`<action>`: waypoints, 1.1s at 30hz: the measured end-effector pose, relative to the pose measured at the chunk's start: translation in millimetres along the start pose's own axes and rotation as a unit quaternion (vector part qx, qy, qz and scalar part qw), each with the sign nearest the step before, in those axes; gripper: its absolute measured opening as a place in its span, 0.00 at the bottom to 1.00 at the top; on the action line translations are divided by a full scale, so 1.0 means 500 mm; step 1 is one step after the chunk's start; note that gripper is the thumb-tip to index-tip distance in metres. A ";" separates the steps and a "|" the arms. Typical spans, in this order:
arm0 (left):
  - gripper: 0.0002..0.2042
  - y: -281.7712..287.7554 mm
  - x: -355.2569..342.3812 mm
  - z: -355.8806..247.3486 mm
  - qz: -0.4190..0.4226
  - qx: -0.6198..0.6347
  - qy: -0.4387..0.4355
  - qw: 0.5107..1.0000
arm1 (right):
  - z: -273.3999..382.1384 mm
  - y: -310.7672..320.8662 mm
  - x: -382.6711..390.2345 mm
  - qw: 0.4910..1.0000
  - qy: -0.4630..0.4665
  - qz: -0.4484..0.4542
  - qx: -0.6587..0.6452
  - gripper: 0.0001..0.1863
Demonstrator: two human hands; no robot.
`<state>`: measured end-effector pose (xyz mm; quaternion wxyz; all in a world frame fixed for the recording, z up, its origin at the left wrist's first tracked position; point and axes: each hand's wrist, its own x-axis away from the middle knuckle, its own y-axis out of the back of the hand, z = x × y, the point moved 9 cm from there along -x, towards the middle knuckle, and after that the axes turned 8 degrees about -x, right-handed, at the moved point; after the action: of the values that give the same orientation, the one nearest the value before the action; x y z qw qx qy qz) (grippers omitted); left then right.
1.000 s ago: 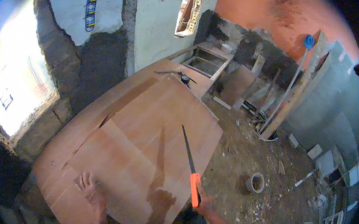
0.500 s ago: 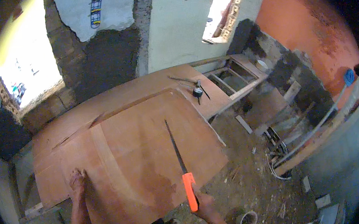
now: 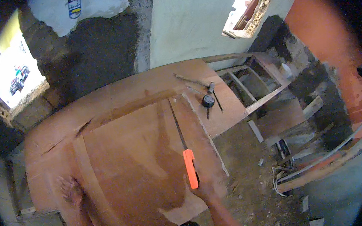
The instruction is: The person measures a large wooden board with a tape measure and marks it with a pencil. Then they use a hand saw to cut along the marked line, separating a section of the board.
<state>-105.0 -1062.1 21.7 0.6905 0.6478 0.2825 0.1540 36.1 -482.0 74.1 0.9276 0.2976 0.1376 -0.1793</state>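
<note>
A handsaw (image 3: 189,164) with an orange handle is gripped in my right hand (image 3: 203,192). Its thin, dark blade points away from me over a reddish-brown plywood sheet (image 3: 124,148), the tip close to that sheet's far edge. I cannot tell whether the blade touches the wood. My left hand (image 3: 70,190) rests palm down on the sheet's left part, fingers spread. Beneath lies another long board (image 3: 123,92), running along the wall. On its right end are a hammer (image 3: 198,84), a round dark tape measure (image 3: 208,101) and a thin dark stick (image 3: 218,100).
An open wooden frame (image 3: 247,85) continues the bench at the right. Lower right, the dirt floor (image 3: 248,193) holds scraps, with a pale wood strip (image 3: 255,131) and a leaning plank (image 3: 299,180). Behind stands a patched wall (image 3: 94,56) with two rough window openings.
My right hand has pushed the saw farther over the sheet, its tip now near the far edge. The left hand's bunched fingers have spread flat. The view has shifted.
</note>
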 end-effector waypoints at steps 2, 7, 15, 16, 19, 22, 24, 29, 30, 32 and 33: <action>0.28 0.029 -0.004 -0.044 -0.032 0.013 -0.037 0.999 | -0.037 -0.006 0.000 0.998 -0.028 0.003 -0.063 0.34; 0.21 0.085 0.046 -0.355 -0.009 0.170 -0.249 0.953 | -0.139 -0.025 0.066 0.984 -0.124 -0.001 -0.128 0.34; 0.24 0.180 0.209 -0.959 -0.153 0.189 -0.478 0.844 | -0.179 -0.058 0.060 0.989 0.039 0.122 0.077 0.46; 0.25 0.164 0.213 -1.014 -0.118 0.154 -0.469 0.862 | -0.163 -0.045 0.050 0.988 0.109 0.083 0.074 0.45; 0.27 0.084 0.179 -1.124 0.115 0.151 -0.423 0.886 | -0.172 -0.034 0.034 0.985 0.142 0.082 0.054 0.45; 0.29 0.018 0.175 -1.167 0.246 0.158 -0.398 0.870 | -0.195 -0.020 0.023 0.986 0.106 0.120 0.046 0.39; 0.30 0.004 0.162 -1.171 0.228 0.148 -0.385 0.882 | -0.192 0.022 0.020 0.989 0.093 0.117 0.016 0.38; 0.28 0.033 0.144 -1.189 0.122 0.111 -0.393 0.904 | -0.147 0.194 -0.005 0.995 0.030 0.095 0.027 0.32; 0.28 0.039 0.153 -1.201 0.132 0.106 -0.415 0.894 | -0.137 0.238 -0.013 0.997 0.008 0.068 -0.026 0.29; 0.27 0.067 0.180 -1.239 0.135 0.136 -0.486 0.853 | -0.132 0.290 -0.022 0.996 -0.061 0.052 -0.038 0.24; 0.26 0.092 0.188 -1.253 0.111 0.161 -0.513 0.836 | -0.130 0.309 -0.025 0.995 -0.079 0.033 -0.059 0.22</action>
<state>-392.9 -496.8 48.1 0.6012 0.7627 -0.1649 -0.1723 79.3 -322.7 105.1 0.9568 0.2319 0.0642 -0.1629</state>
